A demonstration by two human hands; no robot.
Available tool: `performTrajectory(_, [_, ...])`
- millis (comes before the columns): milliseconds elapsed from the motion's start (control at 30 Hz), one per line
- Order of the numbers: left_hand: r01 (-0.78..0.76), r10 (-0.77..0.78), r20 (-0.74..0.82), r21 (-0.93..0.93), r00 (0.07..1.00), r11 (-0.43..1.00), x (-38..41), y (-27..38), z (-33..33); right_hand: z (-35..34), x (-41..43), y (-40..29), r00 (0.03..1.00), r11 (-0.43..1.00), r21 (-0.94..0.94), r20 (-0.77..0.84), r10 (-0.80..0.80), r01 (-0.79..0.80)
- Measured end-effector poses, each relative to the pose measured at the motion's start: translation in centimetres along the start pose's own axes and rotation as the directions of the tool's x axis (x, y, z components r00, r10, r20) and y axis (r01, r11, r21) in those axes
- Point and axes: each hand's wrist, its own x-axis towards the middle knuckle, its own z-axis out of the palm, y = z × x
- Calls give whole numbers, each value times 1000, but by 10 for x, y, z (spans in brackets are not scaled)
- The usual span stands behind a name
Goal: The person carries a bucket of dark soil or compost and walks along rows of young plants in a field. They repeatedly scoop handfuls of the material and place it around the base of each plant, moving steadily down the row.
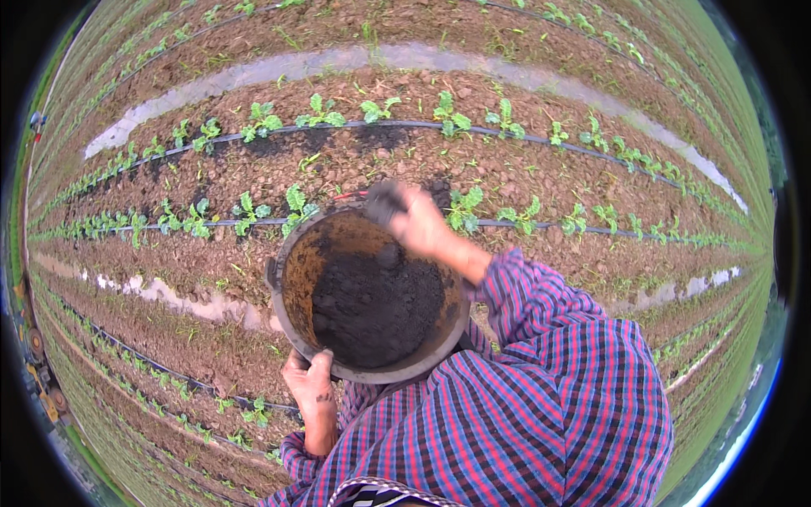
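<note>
A round bucket (294, 329), its inside stained brown, is held against my body and partly filled with dark, crumbly compost or soil (374, 310). My left hand (310, 380) grips the near left rim, thumb over the edge. Over the far right rim is my right hand (412, 218), blurred by motion. Its finger end is covered in black material; whether a handful is inside the fingers cannot be made out. A dark clump (388, 255) shows just below that hand, above or on the heap.
Leafy seedlings (466, 206) grow in rows along black drip lines (405, 124) beyond the bucket. Dark material (317, 141) lies around some plants. Water stands in a furrow (342, 60) farther off and in another (209, 304) at left. Yellow machinery (47, 396) sits at the left edge.
</note>
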Motion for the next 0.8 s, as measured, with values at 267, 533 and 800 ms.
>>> performTrajectory(267, [-39,36,159,15,987,999,-10,1,15,48,-97,52,713,707,-649,635,297,283])
performTrajectory(533, [-45,48,210,-17,976,999,-19,-3,14,84,-144,55,609,962,-267,771,184,47])
performTrajectory(800, [-41,26,279,47,960,998,-17,0,18,76,-140,44,373,845,-210,826,422,-492])
